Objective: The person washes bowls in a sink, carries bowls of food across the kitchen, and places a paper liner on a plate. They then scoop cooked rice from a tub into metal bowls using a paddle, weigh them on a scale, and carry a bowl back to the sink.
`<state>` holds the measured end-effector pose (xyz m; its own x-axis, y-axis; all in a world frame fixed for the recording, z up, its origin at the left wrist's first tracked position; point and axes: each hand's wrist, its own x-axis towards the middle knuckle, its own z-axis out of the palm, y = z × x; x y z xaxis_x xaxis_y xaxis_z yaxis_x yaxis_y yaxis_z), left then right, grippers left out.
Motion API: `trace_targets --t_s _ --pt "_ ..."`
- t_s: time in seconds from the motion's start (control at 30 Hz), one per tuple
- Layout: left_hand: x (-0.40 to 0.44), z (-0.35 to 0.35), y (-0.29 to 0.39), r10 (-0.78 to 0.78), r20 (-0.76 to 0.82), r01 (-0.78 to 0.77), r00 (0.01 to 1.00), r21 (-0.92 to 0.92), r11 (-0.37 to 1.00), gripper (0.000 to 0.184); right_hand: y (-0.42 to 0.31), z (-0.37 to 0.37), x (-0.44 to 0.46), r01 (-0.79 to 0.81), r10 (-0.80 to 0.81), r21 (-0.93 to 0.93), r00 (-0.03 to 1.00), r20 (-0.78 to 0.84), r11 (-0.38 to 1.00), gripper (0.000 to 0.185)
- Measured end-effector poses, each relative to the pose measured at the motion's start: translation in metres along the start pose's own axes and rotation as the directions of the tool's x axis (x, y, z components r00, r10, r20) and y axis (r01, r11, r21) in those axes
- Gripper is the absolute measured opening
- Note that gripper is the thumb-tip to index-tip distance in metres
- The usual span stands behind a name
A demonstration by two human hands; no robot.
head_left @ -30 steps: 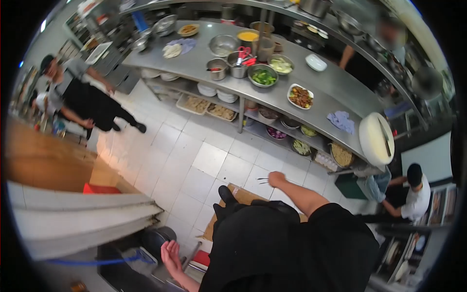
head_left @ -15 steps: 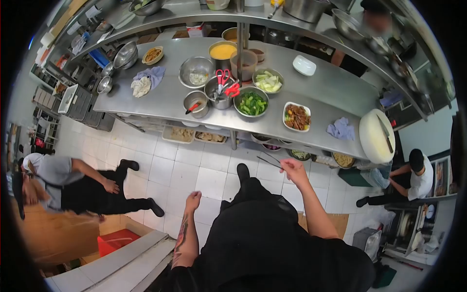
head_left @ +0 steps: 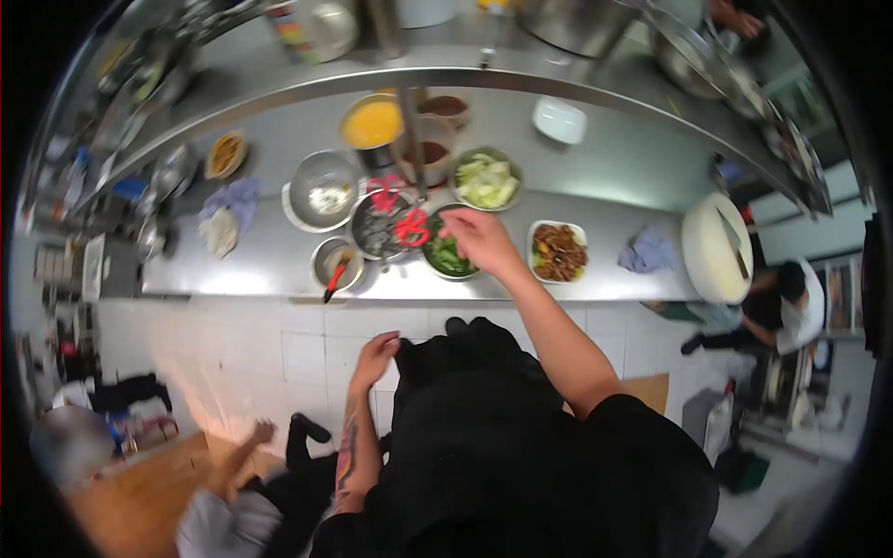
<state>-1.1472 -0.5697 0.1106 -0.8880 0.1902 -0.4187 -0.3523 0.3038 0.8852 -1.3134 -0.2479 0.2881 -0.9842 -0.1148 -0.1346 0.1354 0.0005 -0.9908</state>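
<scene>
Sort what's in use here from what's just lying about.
Likely in use:
right hand
bowl of greens, beneath that hand

Apparently just lying about:
knife on the round white block
crumpled cloth
white dish

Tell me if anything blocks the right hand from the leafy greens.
Nothing visible stands between the right hand and the leafy greens. The red scissor handles show just left of the hand, beside that path.

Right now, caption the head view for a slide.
Right hand over a steel bowl of leafy greens, left hand short of the counter.
</scene>
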Motion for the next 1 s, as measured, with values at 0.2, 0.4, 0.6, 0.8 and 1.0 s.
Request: trace_targets --t_s 0.2,0.4,0.6,0.8,1.0 --pt "-0.013 -0.065 -0.005 -0.574 -0.100 0.159 0.813 0.986 0.052 0.060 0.118 -0.181 -0.136 -0.201 0.028 -0.136 0.649 -0.760 0.970 0.023" --pt "0.056 0.067 0.122 0.113 0.405 -0.242 0.907 0.281 0.929 0.034 0.153 -0.188 -0.152 -0.262 0.444 0.388 0.733 -0.515 0.883 0.037" --pt "0.160 0.258 0.190 0.295 0.113 -0.298 0.949 0.010 0.954 0.072 0.164 -0.188 -0.127 -0.185 0.441 0.517 0.787 -0.431 0.836 0.041" --pt "0.207 0.273 0.212 -0.139 0.376 0.330 0.916 -0.511 0.794 0.069 0.164 -0.183 -0.129 -0.132 0.305 0.331 0.777 -0.551 0.934 0.035" --pt "0.148 0.232 0.244 0.003 0.414 0.292 0.910 -0.647 0.704 0.060 0.070 -0.170 -0.156 -0.088 0.141 0.120 0.805 -0.576 0.989 0.040"
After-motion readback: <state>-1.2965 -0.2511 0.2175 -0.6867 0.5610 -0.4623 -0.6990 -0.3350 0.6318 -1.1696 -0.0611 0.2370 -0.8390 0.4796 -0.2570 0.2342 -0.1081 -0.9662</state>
